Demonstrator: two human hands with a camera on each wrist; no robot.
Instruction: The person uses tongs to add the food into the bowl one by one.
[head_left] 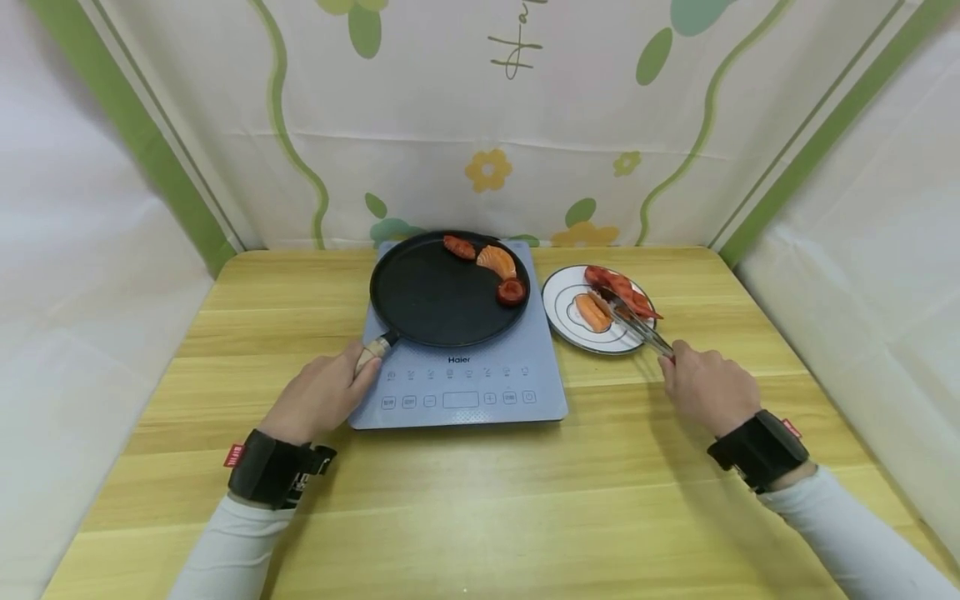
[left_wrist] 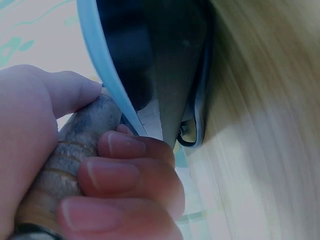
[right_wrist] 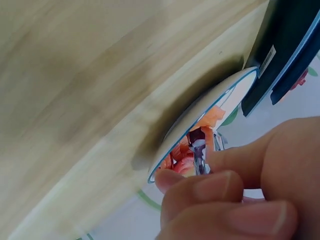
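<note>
My left hand (head_left: 324, 392) grips the wooden handle (left_wrist: 82, 145) of a black flat pan (head_left: 431, 292), fingers curled round it. At the pan's right side lie a scored sausage piece (head_left: 459, 247), an orange salmon-like slice (head_left: 497, 262) and a dark red round piece (head_left: 512, 292). With its fingers curled, my right hand (head_left: 711, 387) holds metal tongs (head_left: 647, 332). The tongs' tips are over a white plate (head_left: 558, 310), among the food. An orange salmon-like piece (head_left: 592, 313) and red lobster-like food (head_left: 621, 287) lie there. Whether the tips pinch anything is unclear.
Beneath the pan is a grey-blue induction cooker (head_left: 461, 412) with a control panel at its front. The plate stands just right of it on a wooden table (head_left: 465, 500). A flower-patterned cloth (head_left: 420, 158) hangs behind; white cloth walls flank the table.
</note>
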